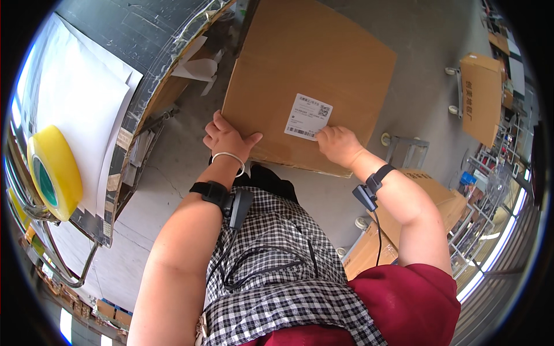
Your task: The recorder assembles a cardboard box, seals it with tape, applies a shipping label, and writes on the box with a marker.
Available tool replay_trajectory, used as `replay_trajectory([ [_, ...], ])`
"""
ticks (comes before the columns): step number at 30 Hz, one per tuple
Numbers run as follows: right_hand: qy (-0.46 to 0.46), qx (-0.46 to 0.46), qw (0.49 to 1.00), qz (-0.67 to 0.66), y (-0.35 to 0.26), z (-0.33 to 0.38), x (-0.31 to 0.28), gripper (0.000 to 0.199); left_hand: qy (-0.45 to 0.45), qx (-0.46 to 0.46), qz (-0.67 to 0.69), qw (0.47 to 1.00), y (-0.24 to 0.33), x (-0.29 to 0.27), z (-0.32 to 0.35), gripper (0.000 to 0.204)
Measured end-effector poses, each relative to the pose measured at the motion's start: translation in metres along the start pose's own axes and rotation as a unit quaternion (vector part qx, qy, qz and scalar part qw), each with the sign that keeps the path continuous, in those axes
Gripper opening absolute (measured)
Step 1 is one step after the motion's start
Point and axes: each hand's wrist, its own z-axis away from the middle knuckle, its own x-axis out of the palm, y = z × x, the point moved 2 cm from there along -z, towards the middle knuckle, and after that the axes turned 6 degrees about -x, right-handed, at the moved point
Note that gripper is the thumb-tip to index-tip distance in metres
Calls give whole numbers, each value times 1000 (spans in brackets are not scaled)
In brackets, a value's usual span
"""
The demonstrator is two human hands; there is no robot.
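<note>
A large brown cardboard box (306, 52) stands in front of me, with a white printed label (307, 117) lying flat near its near edge. My left hand (228, 138) rests on the box's near left corner, its fingers spread and thumb apart. Over the label's lower right corner, my right hand (340, 144) is closed, fingers curled against the label and the cardboard. Its fingertips hide that corner, and I cannot see whether anything is pinched in them.
At left, a table (141, 29) with a worn edge carries white paper sheets (75, 86) and a roll of yellow tape (55, 173). More cardboard boxes stand at right, one on a wheeled dolly (482, 98), another (438, 202) beside my right arm. Shelving lines the far right.
</note>
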Motion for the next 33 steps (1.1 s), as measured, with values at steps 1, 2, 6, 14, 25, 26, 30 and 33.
replay_trajectory([
  [1, 0, 0, 1000, 0, 1, 1, 1, 6, 0, 0, 0, 1000, 1, 0, 1, 113],
  [2, 0, 17, 1000, -14, 2, 4, 2, 10, -2, 3, 5, 1000, 2, -1, 1, 113],
  [6, 15, 51, 994, -92, 6, 1, -13, 16, 4, -1, 7, 1000, -2, 1, -2, 113],
  [14, 94, 84, 983, -130, -4, 11, -28, 17, -1, 0, 14, 1000, 0, 0, 0, 113],
  [25, 166, 60, 982, -66, -25, 24, -18, 8, 8, 8, 9, 1000, 0, 3, -2, 114],
  [26, 150, 89, 980, -92, -28, 29, -18, 11, 7, 7, 15, 1000, 1, 2, -1, 114],
  [30, 100, 188, 965, -156, -35, 14, -34, 49, 14, 9, 21, 1000, -3, 2, -2, 115],
  [33, -70, 204, 963, -161, -55, 15, -19, 74, 8, 2, 13, 1000, 2, 4, -1, 116],
])
